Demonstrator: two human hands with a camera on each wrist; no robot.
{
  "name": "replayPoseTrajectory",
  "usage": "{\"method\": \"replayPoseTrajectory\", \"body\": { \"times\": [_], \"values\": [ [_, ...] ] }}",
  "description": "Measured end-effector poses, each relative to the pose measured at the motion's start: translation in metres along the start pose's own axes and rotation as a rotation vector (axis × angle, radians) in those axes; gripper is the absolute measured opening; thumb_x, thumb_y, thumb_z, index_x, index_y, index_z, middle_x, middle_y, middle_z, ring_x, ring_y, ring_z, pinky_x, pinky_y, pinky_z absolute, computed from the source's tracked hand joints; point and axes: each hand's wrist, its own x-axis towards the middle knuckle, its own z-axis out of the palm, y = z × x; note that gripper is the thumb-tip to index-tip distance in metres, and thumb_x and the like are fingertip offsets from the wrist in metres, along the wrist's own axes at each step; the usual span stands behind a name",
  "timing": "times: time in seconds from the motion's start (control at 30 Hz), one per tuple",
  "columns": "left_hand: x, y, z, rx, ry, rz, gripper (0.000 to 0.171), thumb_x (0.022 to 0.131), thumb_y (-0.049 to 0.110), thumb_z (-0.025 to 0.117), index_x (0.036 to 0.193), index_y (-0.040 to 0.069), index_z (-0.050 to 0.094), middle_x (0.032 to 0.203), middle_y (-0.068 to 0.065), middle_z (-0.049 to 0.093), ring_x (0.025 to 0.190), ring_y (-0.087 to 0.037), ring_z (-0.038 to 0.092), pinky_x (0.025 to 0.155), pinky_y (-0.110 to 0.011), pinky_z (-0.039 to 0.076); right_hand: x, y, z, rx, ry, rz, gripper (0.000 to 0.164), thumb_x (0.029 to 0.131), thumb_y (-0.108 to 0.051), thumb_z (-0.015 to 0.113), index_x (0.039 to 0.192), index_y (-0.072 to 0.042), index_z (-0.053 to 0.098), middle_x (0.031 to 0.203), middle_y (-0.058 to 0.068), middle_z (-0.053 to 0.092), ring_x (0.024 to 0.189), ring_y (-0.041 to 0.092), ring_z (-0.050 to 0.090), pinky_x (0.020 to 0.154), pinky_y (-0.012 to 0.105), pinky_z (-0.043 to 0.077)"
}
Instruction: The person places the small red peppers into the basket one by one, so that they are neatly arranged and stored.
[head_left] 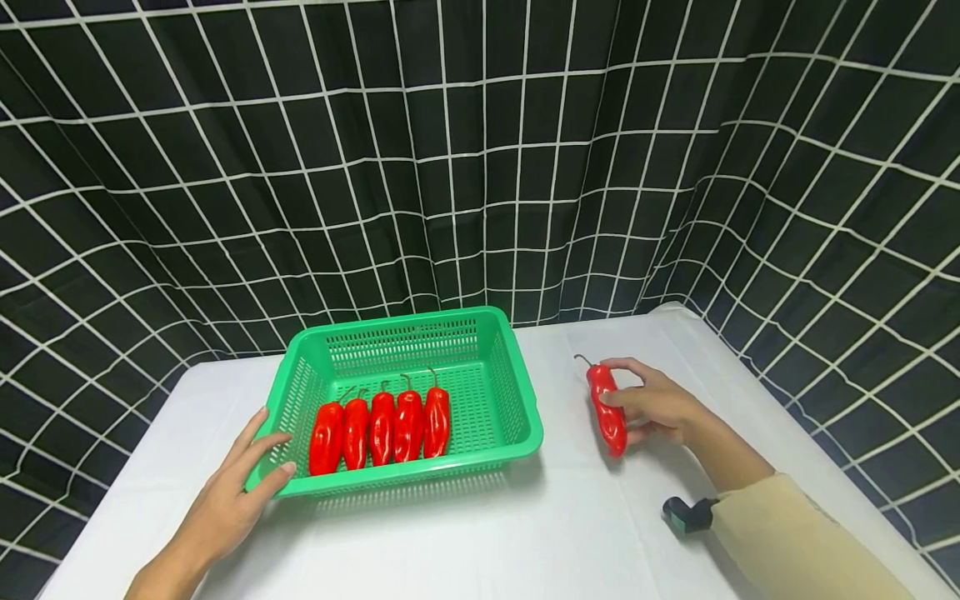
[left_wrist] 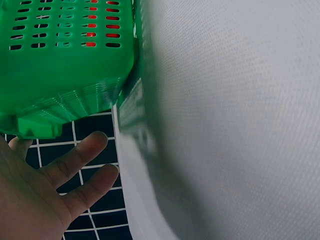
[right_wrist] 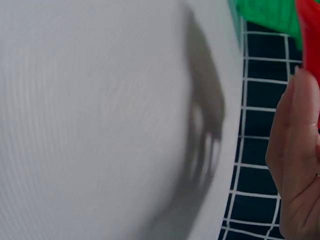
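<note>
A green plastic basket (head_left: 525, 417) stands on the white-covered table, with several red peppers (head_left: 382, 427) lined up side by side in its left and middle part. At its left front corner is my left hand (head_left: 225, 508), fingers spread and fairly straight, with the thumb and a finger over the rim. In the left wrist view, fingers (left_wrist: 87, 192) extend apart beside the basket wall. To the right of the basket, my right hand (head_left: 651, 404) holds another red pepper (head_left: 610, 421) between thumb and fingers, its thin stem pointing away. That pepper is partly cut off in the right wrist view.
White cloth (head_left: 450, 550) covers the table. Dark curtains (head_left: 465, 167) with a white grid hang behind it and at both sides. A small black device (head_left: 686, 515) is at the right sleeve's cuff.
</note>
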Motion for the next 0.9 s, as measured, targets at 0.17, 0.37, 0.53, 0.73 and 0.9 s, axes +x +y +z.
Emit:
{"method": "replayPoseTrajectory", "body": {
  "times": [0.17, 0.37, 0.53, 0.73, 0.9],
  "values": [
    [-0.001, -0.001, 0.000, -0.007, -0.002, 0.001, 0.041, 0.096, 0.035, 0.058, 0.131, 0.014, 0.056, 0.158, -0.005, 0.017, 0.132, -0.044, 0.033, 0.086, -0.072, 0.033, -0.013, -0.008, 0.002, 0.115, -0.035, -0.015, 0.072, 0.086, -0.018, 0.072, 0.146, -0.019, 0.033, 0.127, 0.024, 0.046, 0.093, 0.036, 0.064, 0.071, 0.052, 0.055],
    [-0.002, -0.001, 0.000, -0.012, -0.003, -0.002, 0.041, 0.096, 0.035, 0.058, 0.131, 0.014, 0.056, 0.158, -0.006, 0.017, 0.132, -0.045, 0.032, 0.086, -0.073, 0.033, -0.023, -0.016, 0.007, 0.195, -0.077, -0.030, 0.071, 0.086, -0.018, 0.072, 0.146, -0.021, 0.033, 0.132, 0.024, 0.041, 0.101, 0.038, 0.060, 0.073, 0.057, 0.053],
    [-0.002, -0.001, 0.000, -0.019, 0.001, 0.004, 0.041, 0.096, 0.035, 0.058, 0.131, 0.014, 0.056, 0.158, -0.005, 0.017, 0.132, -0.045, 0.032, 0.086, -0.073, 0.032, -0.029, -0.025, 0.011, 0.221, -0.107, -0.062, 0.070, 0.086, -0.017, 0.072, 0.145, -0.021, 0.034, 0.131, 0.024, 0.040, 0.103, 0.038, 0.059, 0.075, 0.057, 0.052],
    [-0.002, 0.000, 0.001, -0.015, -0.001, 0.006, 0.041, 0.096, 0.035, 0.058, 0.131, 0.014, 0.056, 0.159, -0.005, 0.017, 0.132, -0.046, 0.033, 0.086, -0.074, 0.032, -0.037, -0.037, 0.018, 0.248, -0.131, -0.101, 0.068, 0.087, -0.015, 0.070, 0.145, -0.021, 0.033, 0.129, 0.024, 0.041, 0.098, 0.037, 0.062, 0.075, 0.057, 0.052],
    [-0.001, 0.000, -0.001, -0.012, 0.001, 0.011, 0.041, 0.096, 0.035, 0.058, 0.131, 0.014, 0.056, 0.159, -0.004, 0.016, 0.131, -0.046, 0.033, 0.086, -0.073, 0.032, -0.040, -0.050, 0.027, 0.267, -0.141, -0.138, 0.066, 0.088, -0.013, 0.068, 0.144, -0.021, 0.034, 0.128, 0.024, 0.044, 0.095, 0.037, 0.064, 0.074, 0.058, 0.052]
  ]
}}
